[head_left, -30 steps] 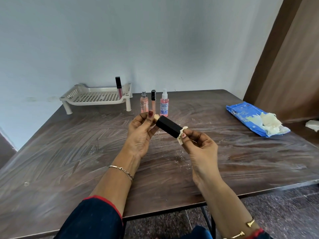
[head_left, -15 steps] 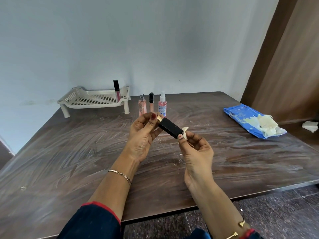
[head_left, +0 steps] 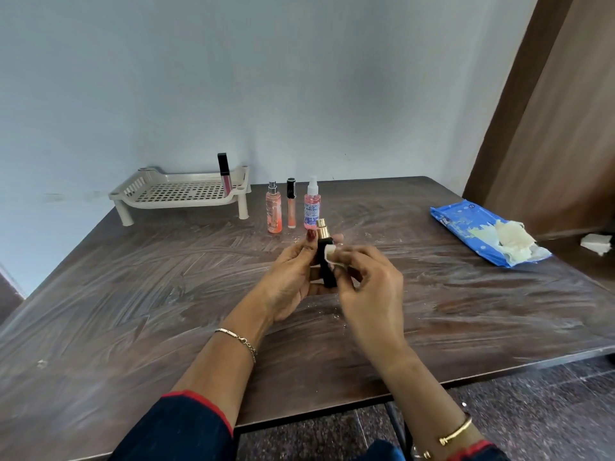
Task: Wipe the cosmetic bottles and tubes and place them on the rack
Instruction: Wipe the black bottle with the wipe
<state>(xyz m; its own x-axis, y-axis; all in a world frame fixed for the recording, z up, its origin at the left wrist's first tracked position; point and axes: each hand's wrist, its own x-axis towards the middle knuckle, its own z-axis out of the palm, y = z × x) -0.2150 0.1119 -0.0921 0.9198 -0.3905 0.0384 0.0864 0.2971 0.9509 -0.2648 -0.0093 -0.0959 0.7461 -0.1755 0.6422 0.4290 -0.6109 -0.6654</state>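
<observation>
My left hand (head_left: 291,281) grips a black bottle with a gold top (head_left: 324,257), held nearly upright above the table's middle. My right hand (head_left: 369,287) pinches a small white wipe (head_left: 332,253) against the bottle's side. A beige perforated rack (head_left: 179,194) stands at the back left with one dark lip gloss tube (head_left: 224,174) upright at its right edge. To the right of the rack stand an orange spray bottle (head_left: 274,207), a slim black-capped tube (head_left: 291,202) and a pink spray bottle (head_left: 312,204).
A blue wet-wipe pack (head_left: 466,227) with crumpled used wipes (head_left: 512,236) on it lies at the right of the dark wooden table (head_left: 133,311). A brown wooden panel (head_left: 559,111) rises at the right. The wall is close behind the rack.
The black bottle has turned from lying slanted between both hands to nearly upright in my left hand. My right hand moved the wipe from its lower end up onto its side.
</observation>
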